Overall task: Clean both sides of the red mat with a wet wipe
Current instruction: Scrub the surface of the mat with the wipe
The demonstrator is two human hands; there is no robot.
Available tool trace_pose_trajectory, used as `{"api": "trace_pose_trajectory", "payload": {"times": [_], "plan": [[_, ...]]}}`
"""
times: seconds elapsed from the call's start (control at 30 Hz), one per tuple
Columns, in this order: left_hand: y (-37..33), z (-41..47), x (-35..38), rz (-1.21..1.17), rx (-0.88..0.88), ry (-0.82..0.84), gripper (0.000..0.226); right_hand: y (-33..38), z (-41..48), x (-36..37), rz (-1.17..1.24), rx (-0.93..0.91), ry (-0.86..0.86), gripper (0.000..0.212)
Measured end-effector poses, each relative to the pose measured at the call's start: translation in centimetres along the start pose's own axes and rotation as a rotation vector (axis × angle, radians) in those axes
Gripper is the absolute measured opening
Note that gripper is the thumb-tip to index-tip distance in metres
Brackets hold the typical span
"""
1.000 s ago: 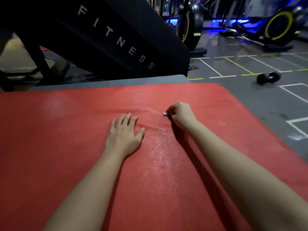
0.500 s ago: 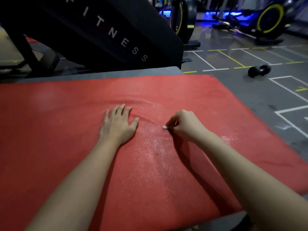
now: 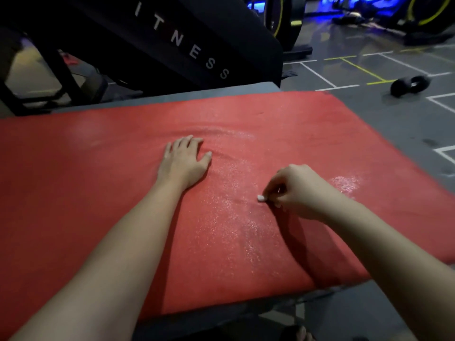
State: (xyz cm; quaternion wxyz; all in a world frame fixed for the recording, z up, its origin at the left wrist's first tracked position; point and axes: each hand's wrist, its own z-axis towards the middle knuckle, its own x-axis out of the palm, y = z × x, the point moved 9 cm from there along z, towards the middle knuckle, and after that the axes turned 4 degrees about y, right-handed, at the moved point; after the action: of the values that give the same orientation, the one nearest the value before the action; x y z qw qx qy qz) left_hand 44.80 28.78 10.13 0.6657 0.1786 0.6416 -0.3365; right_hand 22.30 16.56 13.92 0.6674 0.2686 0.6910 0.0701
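On grey platform (image 3: 209, 93), gym room: one red mat (image 3: 86, 193), wet-streaked centre. Your left hand (image 3: 183, 163) flat on it, fingers straight; right hand (image 3: 298, 190) pinches one wet wipe (image 3: 261, 198) against it. One dumbbell (image 3: 410, 85) far right.

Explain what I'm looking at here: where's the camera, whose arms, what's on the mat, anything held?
No robot here: a person works with bare hands. One wide-angle camera worn on their head looks forward and down, so both arms enter from the bottom. The left hand lies flat, fingers straight, on the red mat, which lies on a grey surface. The right hand pinches a small white wad, the wipe, against the mat. The shiny speckled streak between the hands looks wet. Behind the mat stands a dark machine with lettering, and a dumbbell lies on the lined floor.
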Motion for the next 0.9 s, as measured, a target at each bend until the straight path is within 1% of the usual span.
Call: {"api": "trace_pose_trajectory", "payload": {"times": [0.07, 0.1, 0.2, 0.27, 0.3, 0.33, 0.4, 0.43, 0.47, 0.5, 0.57, 0.6, 0.67, 0.73, 0.83, 0.9], "plan": [[-0.1, -0.1, -0.2, -0.010, -0.006, -0.004, 0.061, 0.2, -1.4, 0.2, 0.092, -0.007, 0.079, 0.002], [-0.3, -0.3, -0.4, -0.015, -0.004, -0.012, 0.060, 0.2, -1.6, 0.1, 0.090, -0.019, 0.068, 0.003], [-1.3, -1.3, -1.9, -0.023, 0.028, -0.081, 0.051, 0.4, -0.9, -0.7, 0.043, -0.046, -0.089, 0.008], [-2.4, -2.4, -3.2, 0.022, 0.072, -0.138, 0.048, 0.8, -1.1, -0.7, 0.059, -0.061, -0.138, 0.015], [-3.1, -3.1, -3.6, 0.062, 0.099, -0.148, 0.049, 0.8, -1.5, -0.5, 0.061, -0.059, -0.117, 0.016], [-3.7, -3.6, -3.8, 0.101, 0.119, -0.136, 0.052, 1.0, -2.2, -0.2, 0.058, -0.057, -0.056, 0.013], [-4.7, -5.0, -4.0, 0.139, 0.125, -0.102, 0.050, 1.1, -4.6, 0.8, 0.033, -0.065, 0.140, 0.009], [-5.0, -5.8, -4.0, 0.123, 0.106, -0.093, 0.046, 1.1, -6.0, 1.2, 0.026, -0.073, 0.205, 0.010], [-5.1, -6.6, -4.0, 0.066, 0.072, -0.084, 0.043, 0.9, -7.2, 1.4, 0.031, -0.083, 0.219, 0.011], [-5.0, -7.5, -3.9, -0.005, 0.033, -0.080, 0.042, 0.8, -8.1, 1.2, 0.049, -0.089, 0.184, 0.010], [-4.9, -9.4, -3.3, -0.105, -0.010, -0.065, 0.044, 0.6, -8.9, 0.8, 0.079, -0.095, 0.041, 0.010], [-5.1, -10.1, -2.7, -0.112, -0.004, -0.039, 0.046, 0.7, -9.0, 0.7, 0.070, -0.102, -0.024, 0.010], [-5.2, -11.3, -1.4, -0.101, 0.003, 0.021, 0.052, 1.2, -9.2, 0.7, 0.049, -0.120, -0.081, 0.009], [-5.2, -12.1, -0.6, -0.093, -0.001, 0.052, 0.056, 1.4, -10.0, 0.8, 0.042, -0.129, -0.062, 0.008], [-5.1, -12.4, -0.2, -0.083, -0.001, 0.038, 0.058, 1.3, -12.3, 1.5, -0.003, -0.154, 0.067, 0.008], [-5.1, -12.5, -0.1, -0.075, -0.005, 0.038, 0.058, 1.2, -13.5, 1.5, 0.046, -0.158, 0.109, 0.011]]}}
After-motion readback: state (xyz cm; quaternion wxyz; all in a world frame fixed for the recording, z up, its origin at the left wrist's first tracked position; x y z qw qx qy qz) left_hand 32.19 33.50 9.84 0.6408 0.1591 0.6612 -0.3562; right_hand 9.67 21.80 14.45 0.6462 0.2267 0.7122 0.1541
